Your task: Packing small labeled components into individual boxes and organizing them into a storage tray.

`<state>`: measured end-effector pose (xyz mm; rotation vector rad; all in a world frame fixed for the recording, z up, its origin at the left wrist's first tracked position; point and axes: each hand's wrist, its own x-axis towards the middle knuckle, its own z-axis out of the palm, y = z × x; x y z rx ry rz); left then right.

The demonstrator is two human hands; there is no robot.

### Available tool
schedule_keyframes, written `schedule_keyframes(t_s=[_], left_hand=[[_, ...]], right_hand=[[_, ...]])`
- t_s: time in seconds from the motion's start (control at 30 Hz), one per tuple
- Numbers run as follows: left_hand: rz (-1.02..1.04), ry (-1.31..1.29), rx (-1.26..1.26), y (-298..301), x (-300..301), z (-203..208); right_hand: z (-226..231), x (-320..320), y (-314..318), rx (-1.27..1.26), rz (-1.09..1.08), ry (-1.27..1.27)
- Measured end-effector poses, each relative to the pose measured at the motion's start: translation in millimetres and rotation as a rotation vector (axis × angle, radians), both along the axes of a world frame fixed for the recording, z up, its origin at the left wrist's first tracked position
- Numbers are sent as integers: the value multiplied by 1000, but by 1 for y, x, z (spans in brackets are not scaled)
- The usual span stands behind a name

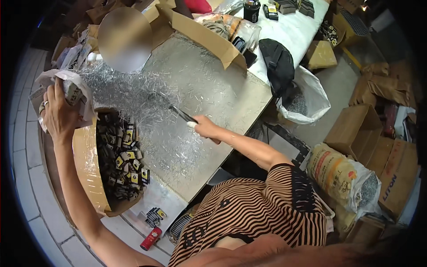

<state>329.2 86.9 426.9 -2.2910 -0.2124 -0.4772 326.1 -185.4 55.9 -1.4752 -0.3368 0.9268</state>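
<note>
At the far left, my left hand (60, 111) lies over a white plastic bag (86, 91) with a packet inside, its fingers curled against it. My right hand (208, 128) is closed around the handle of a dark, slim tool (181, 113), its kind unclear. A white wrap shows on one of that hand's fingers. The tool's tip reaches into a heap of thin silver metal pins (129, 91) on the table. More pins lie scattered toward the near edge. Below my left hand, a cardboard box (86, 155) holds many small black-and-yellow packs (126, 162).
The grey table (218, 89) has a cardboard strip (204, 38) along its far side. A black bag (276, 62) and a white sack (313, 95) of metal bits hang at the right. Boxes and a filled sack (331, 171) crowd the right floor. A red can (151, 239) stands near me.
</note>
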Motion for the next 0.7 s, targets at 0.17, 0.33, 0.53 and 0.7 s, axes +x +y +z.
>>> schedule_keyframes(t_s=[0.17, 0.33, 0.53, 0.7], left_hand=[[-110, -67, 73, 15, 7, -8], [-147, -97, 33, 40, 12, -15], [-258, -74, 10, 23, 17, -6], [-202, -102, -98, 21, 30, -12]], right_hand=[[15, 11, 6, 167, -289, -432], [37, 43, 6, 98, -126, -251], [43, 68, 24, 27, -148, -207], [47, 100, 0, -72, -191, -148]])
